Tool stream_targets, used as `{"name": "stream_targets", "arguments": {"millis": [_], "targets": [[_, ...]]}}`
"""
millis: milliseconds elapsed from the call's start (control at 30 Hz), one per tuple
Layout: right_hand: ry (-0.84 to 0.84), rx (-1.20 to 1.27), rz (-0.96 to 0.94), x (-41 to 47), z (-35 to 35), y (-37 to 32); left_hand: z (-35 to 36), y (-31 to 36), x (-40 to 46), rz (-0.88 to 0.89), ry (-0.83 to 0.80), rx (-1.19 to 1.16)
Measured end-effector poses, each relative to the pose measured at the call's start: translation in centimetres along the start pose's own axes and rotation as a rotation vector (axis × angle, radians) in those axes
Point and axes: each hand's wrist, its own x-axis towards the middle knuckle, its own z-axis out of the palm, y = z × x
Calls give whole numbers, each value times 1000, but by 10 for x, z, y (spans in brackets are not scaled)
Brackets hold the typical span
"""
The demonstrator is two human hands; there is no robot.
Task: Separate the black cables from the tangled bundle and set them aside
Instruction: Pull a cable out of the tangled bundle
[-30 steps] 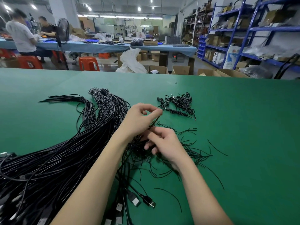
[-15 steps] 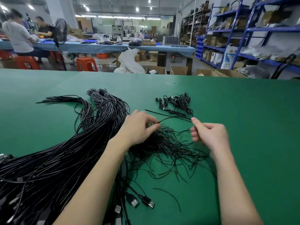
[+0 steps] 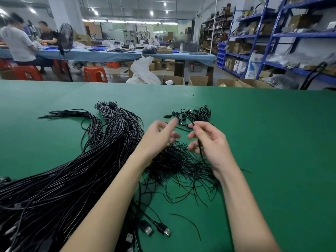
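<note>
Both hands are raised near the middle of the frame, close together but apart. The right hand (image 3: 209,142) pinches one thin black cable (image 3: 200,148) between thumb and forefinger; the strand runs down across its palm into the tangled bundle (image 3: 181,166) beneath. The left hand (image 3: 160,137) is blurred, its fingers loosely spread and grasping nothing that I can make out.

The tangle lies on the green surface (image 3: 272,142) directly under the hands, stray ends fanning toward the lower right of the frame. Just above the hands sits a small heap of short cables (image 3: 194,113), apart from the tangle. To the left, a thick sheaf of long black cables (image 3: 72,179) sweeps from the upper centre down to the lower left corner, running under the left forearm. Several USB plugs (image 3: 163,230) lie near the bottom centre, between the forearms.

The right half of the surface is bare green out to the frame edge, and a broad open band runs behind the cables to the far edge. Beyond that edge stand cardboard boxes (image 3: 198,80), red stools (image 3: 95,74), a blue-covered table (image 3: 118,55) where two people (image 3: 20,44) sit at upper left, and blue shelving (image 3: 272,35) at upper right.
</note>
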Motion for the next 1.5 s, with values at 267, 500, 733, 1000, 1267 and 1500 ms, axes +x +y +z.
{"name": "stream_targets", "arguments": {"millis": [267, 500, 733, 1000, 1267, 1500], "targets": [[-453, -101, 177, -7, 3, 17, 0, -1, 5, -74, -291, -704], [-456, -123, 161, -8, 13, 16, 9, -2, 2, 50, -391, -556], [-450, -466, 288, -13, -2, 17, -7, 4, -3, 87, -566, -599], [-173, -830, 19, -5, -11, -6, -8, 27, -20, -79, -1079, -24], [-231, -776, -34, -8, 0, -35, -1, 25, -23, -186, -835, 267], [-339, -311, -26, -11, 8, -44, -11, 14, -10, 30, -513, 141]]}}
